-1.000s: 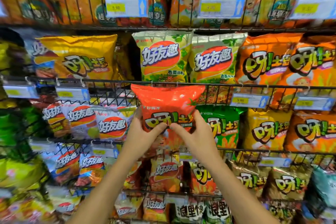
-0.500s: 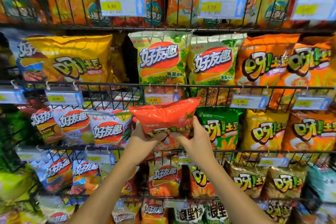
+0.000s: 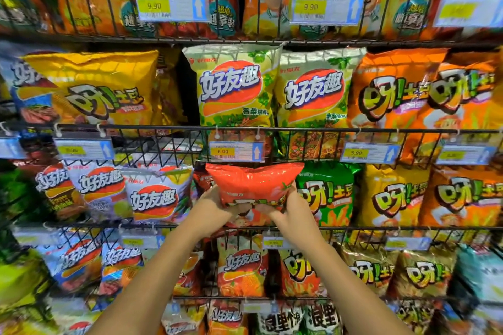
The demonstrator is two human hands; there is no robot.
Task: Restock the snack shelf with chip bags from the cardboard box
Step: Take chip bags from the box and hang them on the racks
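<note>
Two hands, head view, frame centre: left hand [image 3: 215, 207] and right hand [image 3: 292, 211] grip lower corners of glossy red foil chip bag [image 3: 253, 185], poised at black wire shelf [image 3: 367, 228] slot. Likely light, puffy, slick, crushable; hold seams, not belly.

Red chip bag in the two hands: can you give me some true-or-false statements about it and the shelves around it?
1. The left hand and the right hand both grip the lower part of the glossy red chip bag. True.
2. The glossy red chip bag lies inside a cardboard box. False: it is held up at the black wire shelf, and no box is in view.
3. A green foil chip bag stands directly to its right. True.
4. The blue-edged price tag just above it reads 9.90. False: it reads 6.00.
</note>
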